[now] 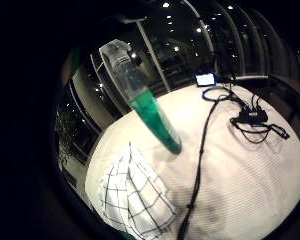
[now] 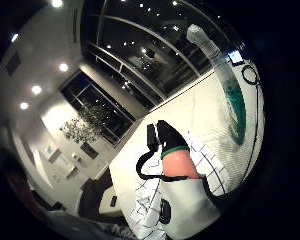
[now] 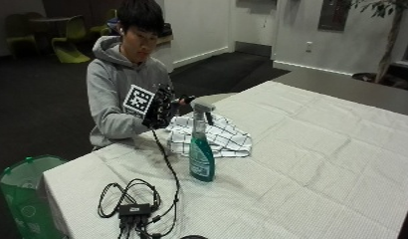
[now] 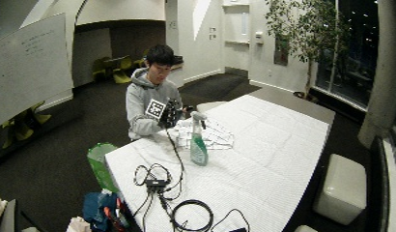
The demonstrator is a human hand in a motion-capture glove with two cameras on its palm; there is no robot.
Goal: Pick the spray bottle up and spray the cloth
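A clear spray bottle point(image 3: 202, 149) with green liquid and a grey trigger head stands upright on the white table. Just behind it a white cloth point(image 3: 214, 137) with a dark grid lies crumpled near the person. My gloved right hand point(image 3: 161, 107) hangs in the air over the cloth's near edge, a short way from the bottle's head, touching nothing. The thumb point(image 2: 172, 145) sticks out straight over the cloth point(image 2: 205, 160). Both palm views show the bottle point(image 1: 150, 110) point(image 2: 230, 85) standing apart from the hand, beside the cloth point(image 1: 132, 195). The wide view shows the same bottle point(image 4: 198, 145) and hand point(image 4: 170, 113).
A small black box point(image 3: 134, 209) with looped cords lies near the table's front corner. A green bin point(image 3: 25, 194) stands on the floor beside that corner. The white table cover point(image 3: 323, 164) stretches far to the right of the bottle.
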